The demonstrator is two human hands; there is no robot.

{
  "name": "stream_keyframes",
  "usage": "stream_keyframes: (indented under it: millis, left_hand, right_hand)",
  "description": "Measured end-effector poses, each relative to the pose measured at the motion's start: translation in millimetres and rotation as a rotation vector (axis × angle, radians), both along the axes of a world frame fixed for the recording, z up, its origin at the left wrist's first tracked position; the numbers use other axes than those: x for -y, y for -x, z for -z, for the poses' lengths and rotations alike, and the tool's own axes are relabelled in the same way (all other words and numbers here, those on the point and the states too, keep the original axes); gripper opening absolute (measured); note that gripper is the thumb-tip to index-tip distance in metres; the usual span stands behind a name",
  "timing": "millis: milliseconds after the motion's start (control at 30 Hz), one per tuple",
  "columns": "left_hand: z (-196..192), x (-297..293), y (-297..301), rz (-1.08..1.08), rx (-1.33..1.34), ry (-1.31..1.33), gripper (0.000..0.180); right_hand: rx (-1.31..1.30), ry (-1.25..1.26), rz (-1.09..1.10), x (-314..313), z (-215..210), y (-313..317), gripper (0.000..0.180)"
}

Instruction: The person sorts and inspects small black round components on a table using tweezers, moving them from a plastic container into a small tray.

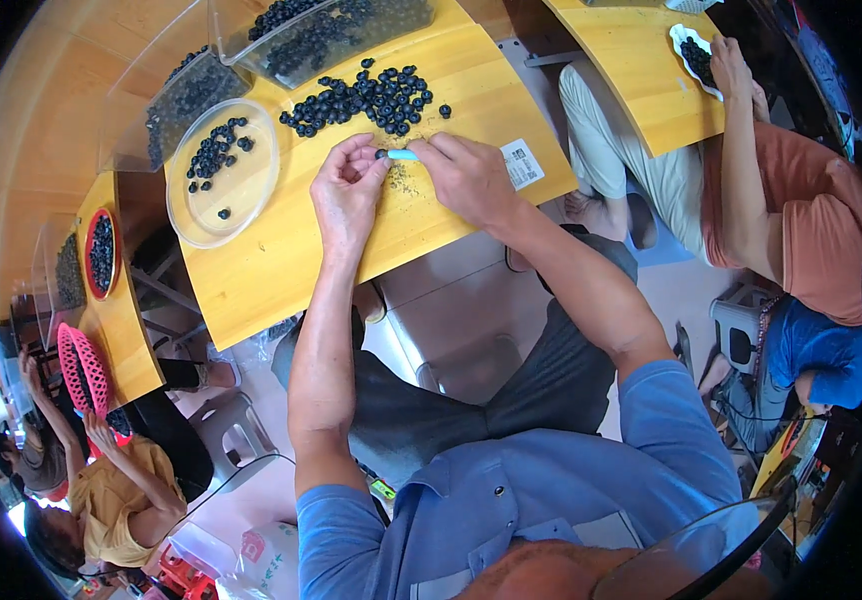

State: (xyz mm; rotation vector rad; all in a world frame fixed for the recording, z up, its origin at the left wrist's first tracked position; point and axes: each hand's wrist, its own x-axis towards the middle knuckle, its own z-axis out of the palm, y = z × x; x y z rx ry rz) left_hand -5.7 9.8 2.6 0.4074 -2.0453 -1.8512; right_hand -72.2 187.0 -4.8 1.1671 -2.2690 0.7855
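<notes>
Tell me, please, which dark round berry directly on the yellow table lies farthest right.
The lone dark berry beyond the right hand; the others bunch to its left.

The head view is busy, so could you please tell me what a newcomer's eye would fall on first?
Probably the cluster of dark berries on the yellow table, in the upper middle. Just below it, the left hand pinches a single berry while the right hand holds a small turquoise tool up to it. At far left, a bright pink basket stands out.

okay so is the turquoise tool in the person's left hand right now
No, the right hand holds the turquoise tool, while the left hand pinches a dark berry.
</notes>
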Motion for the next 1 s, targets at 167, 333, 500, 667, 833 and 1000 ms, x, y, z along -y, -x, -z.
stream_keyframes:
  millis: [167, 333, 500, 667, 833, 1000]
  left_hand:
    - [0.0, 0.0, -2.5, -0.009, 0.016, -0.055, 0.035]
    - [-6.9, -6.0, -7.2, -0.044, -0.058, -0.102, 0.034]
    - [-14.6, 1.7, -19.9, -0.065, -0.127, 0.149, 0.024]
    - [-23.7, 64.4, -21.0, -0.4, -0.301, 0.448, 0.015]
    - [-39.3, 121.4, -23.4, -0.673, -0.056, 0.884, 0.028]
    - [-28.1, 80.3, 5.7, -0.359, -0.356, 1.152, 0.029]
  right_hand:
    - [0.015, 0.001, -0.011, 0.9, -0.9, -0.6, 0.021]
    - [0.028, 0.016, 0.002, 3.0, -0.1, -0.9, 0.022]
    - [0.098, -0.09, 0.061, 3.0, 0.7, 1.1, 0.015]
    - [0.085, -0.033, 0.043, 3.1, 1.6, 2.5, 0.018]
    - [0.139, -0.016, 0.057, -1.3, 1.3, 3.0, 0.022]
    - [0.311, 0.267, 0.101, -1.1, -5.5, 5.3, 0.019]
